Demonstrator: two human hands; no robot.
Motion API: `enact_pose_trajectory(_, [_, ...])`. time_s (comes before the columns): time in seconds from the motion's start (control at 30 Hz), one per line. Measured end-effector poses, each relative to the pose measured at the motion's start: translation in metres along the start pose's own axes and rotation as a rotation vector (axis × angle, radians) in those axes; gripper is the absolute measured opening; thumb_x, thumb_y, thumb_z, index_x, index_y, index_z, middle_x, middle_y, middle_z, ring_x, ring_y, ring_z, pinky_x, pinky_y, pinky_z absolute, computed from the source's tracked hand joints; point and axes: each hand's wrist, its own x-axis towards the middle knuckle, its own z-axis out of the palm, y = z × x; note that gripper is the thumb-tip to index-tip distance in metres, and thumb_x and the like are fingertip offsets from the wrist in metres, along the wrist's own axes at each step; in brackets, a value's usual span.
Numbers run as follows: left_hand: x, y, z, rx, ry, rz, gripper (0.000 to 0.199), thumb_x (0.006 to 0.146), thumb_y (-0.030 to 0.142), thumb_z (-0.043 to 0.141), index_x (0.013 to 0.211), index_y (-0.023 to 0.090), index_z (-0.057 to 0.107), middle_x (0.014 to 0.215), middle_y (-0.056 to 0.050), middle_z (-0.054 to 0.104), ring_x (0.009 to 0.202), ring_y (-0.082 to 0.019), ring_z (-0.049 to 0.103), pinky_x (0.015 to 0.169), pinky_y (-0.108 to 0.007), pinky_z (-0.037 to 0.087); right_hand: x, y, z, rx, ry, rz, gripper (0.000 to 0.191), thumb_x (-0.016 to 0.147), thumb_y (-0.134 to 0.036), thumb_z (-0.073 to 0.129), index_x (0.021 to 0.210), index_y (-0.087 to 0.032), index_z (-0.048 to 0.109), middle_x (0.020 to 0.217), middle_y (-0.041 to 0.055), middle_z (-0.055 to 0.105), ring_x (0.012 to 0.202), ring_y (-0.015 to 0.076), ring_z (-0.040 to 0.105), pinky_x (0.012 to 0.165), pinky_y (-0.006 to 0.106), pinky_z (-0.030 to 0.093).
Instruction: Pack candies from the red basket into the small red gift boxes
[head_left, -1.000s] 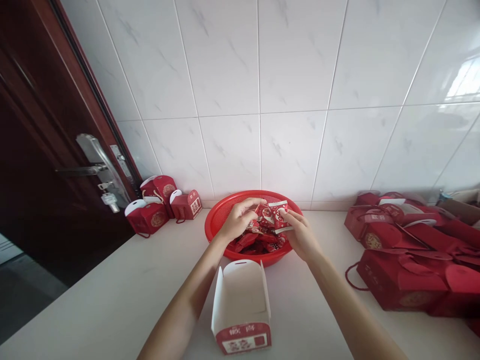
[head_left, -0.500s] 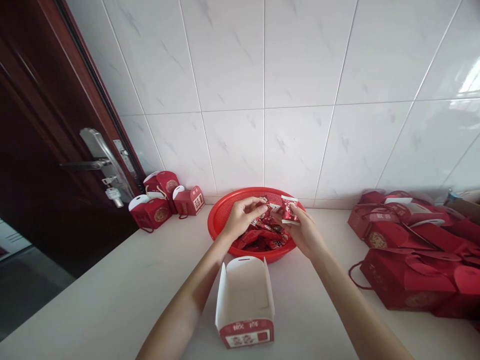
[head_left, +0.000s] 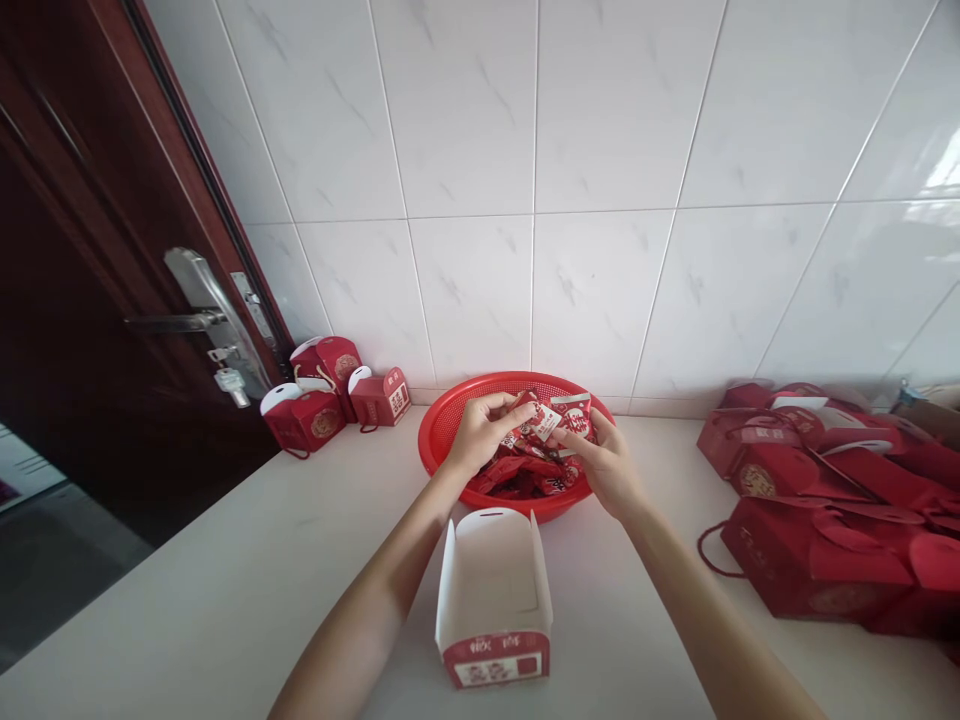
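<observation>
Over a red plastic basket (head_left: 442,425) of red wrapped packets, both hands hold packets. My left hand (head_left: 480,432) pinches a red and white packet (head_left: 546,420) between thumb and fingers. Another red packet with white lettering (head_left: 574,415) is gripped in my right hand (head_left: 606,462), whose thumb reaches toward the left packet. The two packets are side by side, close together or touching. An open box (head_left: 491,590), white inside with a red printed front, stands in front of the basket, between my forearms.
Three small red gift boxes (head_left: 304,418) stand at the back left beside a dark door (head_left: 97,250) with keys in its lock. Many red boxes (head_left: 817,560) are packed together at the right. A tiled wall (head_left: 472,290) rises behind the basket.
The packet in my right hand has turned and shows its lettered face. A packet with a white patch now shows at my left fingertips. The view has shifted slightly.
</observation>
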Motion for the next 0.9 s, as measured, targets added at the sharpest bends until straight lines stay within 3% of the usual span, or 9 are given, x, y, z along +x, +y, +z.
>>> enact_pose_trajectory(0.13, [0.0006, 0.0001, 0.0, -0.008, -0.026, -0.011, 0.04, 0.074, 0.056, 0.076, 0.066, 0.018, 0.064, 0.058, 0.005, 0.048, 0.052, -0.01, 0.039, 0.05, -0.024, 0.031, 0.0006, 0.0014, -0.0025, -0.011, -0.022, 0.021, 0.041, 0.066, -0.037, 0.091, 0.102, -0.024, 0.074, 0.102, 0.005, 0.08, 0.091, 0.0256, 0.074, 0.083, 0.038, 0.059])
enact_pose_trajectory(0.3, [0.0021, -0.0007, 0.0003, -0.024, -0.078, -0.048, 0.04, 0.075, 0.058, 0.074, 0.07, 0.02, 0.064, 0.054, 0.005, 0.05, 0.05, -0.011, 0.043, 0.049, -0.025, 0.035, -0.0008, 0.001, -0.0033, -0.005, -0.048, 0.031, 0.041, 0.066, -0.035, 0.092, 0.102, -0.024, 0.075, 0.102, 0.0043, 0.08, 0.092, 0.0262, 0.074, 0.085, 0.038, 0.058])
enact_pose_trajectory(0.5, [0.0011, 0.0012, -0.0002, -0.015, -0.145, -0.06, 0.047, 0.078, 0.061, 0.071, 0.06, 0.021, 0.055, 0.05, 0.005, 0.049, 0.048, -0.012, 0.047, 0.052, -0.026, 0.04, -0.0009, 0.0013, -0.0052, -0.008, -0.08, 0.03, 0.042, 0.067, -0.034, 0.092, 0.104, -0.023, 0.075, 0.099, 0.0038, 0.08, 0.09, 0.0251, 0.074, 0.086, 0.038, 0.058])
enact_pose_trajectory(0.63, [0.0004, 0.0014, -0.0018, -0.009, -0.151, -0.066, 0.048, 0.079, 0.059, 0.071, 0.057, 0.021, 0.052, 0.048, 0.005, 0.047, 0.046, -0.011, 0.045, 0.053, -0.027, 0.038, -0.0009, 0.0017, -0.0065, -0.02, -0.115, 0.028, 0.044, 0.068, -0.034, 0.091, 0.108, -0.024, 0.075, 0.105, 0.0047, 0.08, 0.098, 0.0269, 0.073, 0.09, 0.04, 0.057])
enact_pose_trajectory(0.9, [0.0, 0.0016, -0.0025, -0.03, -0.147, -0.103, 0.047, 0.076, 0.059, 0.072, 0.058, 0.02, 0.054, 0.046, 0.006, 0.046, 0.043, -0.01, 0.042, 0.049, -0.026, 0.034, -0.0016, 0.0015, -0.0064, -0.044, -0.124, 0.025, 0.047, 0.067, -0.036, 0.092, 0.109, -0.024, 0.074, 0.104, 0.0052, 0.08, 0.094, 0.0278, 0.074, 0.086, 0.041, 0.059])
